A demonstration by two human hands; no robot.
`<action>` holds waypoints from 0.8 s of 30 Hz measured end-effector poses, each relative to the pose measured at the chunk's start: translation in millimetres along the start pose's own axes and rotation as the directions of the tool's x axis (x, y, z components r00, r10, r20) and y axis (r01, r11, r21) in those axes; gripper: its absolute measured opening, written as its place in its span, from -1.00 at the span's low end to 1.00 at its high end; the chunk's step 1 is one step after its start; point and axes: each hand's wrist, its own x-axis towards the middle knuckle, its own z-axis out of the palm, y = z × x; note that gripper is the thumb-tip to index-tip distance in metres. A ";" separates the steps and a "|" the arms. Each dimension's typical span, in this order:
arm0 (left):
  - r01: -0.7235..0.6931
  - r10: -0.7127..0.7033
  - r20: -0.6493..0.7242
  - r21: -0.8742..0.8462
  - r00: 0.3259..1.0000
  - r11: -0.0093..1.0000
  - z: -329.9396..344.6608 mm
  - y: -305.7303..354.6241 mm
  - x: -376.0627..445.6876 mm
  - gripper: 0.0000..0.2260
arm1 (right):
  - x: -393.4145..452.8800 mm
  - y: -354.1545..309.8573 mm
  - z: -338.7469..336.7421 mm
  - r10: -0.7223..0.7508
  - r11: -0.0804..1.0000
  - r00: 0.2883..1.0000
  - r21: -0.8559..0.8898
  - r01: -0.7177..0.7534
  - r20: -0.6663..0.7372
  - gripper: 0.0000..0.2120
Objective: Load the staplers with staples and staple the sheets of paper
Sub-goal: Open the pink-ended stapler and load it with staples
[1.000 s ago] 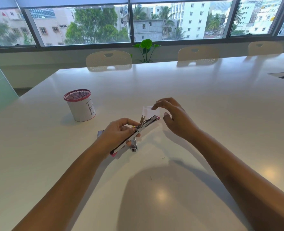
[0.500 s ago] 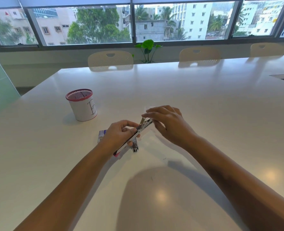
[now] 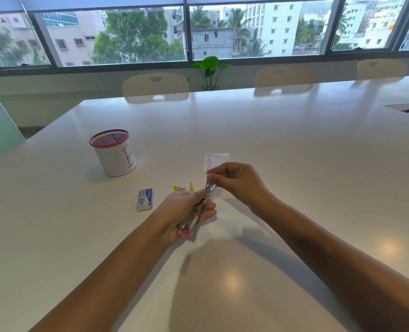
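Both hands have lifted the pink stapler (image 3: 195, 215) off the desk (image 3: 294, 144): the left hand (image 3: 186, 213) grips its body, while the right hand (image 3: 234, 182) now pinches the raised metal tip, likely working on the staple channel, so loading seems underway. Uncovered beyond them lie a staple box (image 3: 145, 199), a yellow stapler (image 3: 183, 188) and paper (image 3: 215, 160); a mesh cup (image 3: 112, 152) stands towards the left edge, obstructing nothing.

The one camera sits on my head, looking forward and down over the glossy white table (image 3: 294, 144), close above my forearms, towards the wide window (image 3: 136, 34) wall; its wide-angle edges probably bend things.
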 end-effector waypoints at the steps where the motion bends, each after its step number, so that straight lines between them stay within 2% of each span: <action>1: 0.004 -0.004 -0.012 -0.003 1.000 1.000 1.7 -0.5 -1.7 -0.81 | -0.3 -0.3 0.6 -0.012 1.000 1.000 -0.022 0.012 0.003 -0.93; 6: -0.056 0.063 -0.078 0.086 0.995 0.995 3.6 -4.6 -2.3 -0.84 | -5.0 -6.3 1.4 -0.103 0.987 0.993 -0.129 0.096 -0.051 -0.92; 13: -0.126 0.148 -0.079 0.230 0.986 0.965 6.1 -9.7 -3.3 -0.86 | -11.0 -8.6 3.1 -0.084 0.989 0.993 -0.129 0.073 -0.081 -0.96; 19: -0.104 0.122 -0.068 0.224 0.990 0.969 7.9 -6.3 -7.6 -0.84 | -13.3 -12.7 1.4 -0.245 0.902 0.969 -0.362 0.235 0.019 -0.89; 24: -0.107 0.130 -0.086 0.236 0.988 0.966 6.1 -5.7 -6.3 -0.86 | -4.8 -14.9 -8.8 -0.267 0.893 0.963 -0.385 0.231 -0.040 -0.85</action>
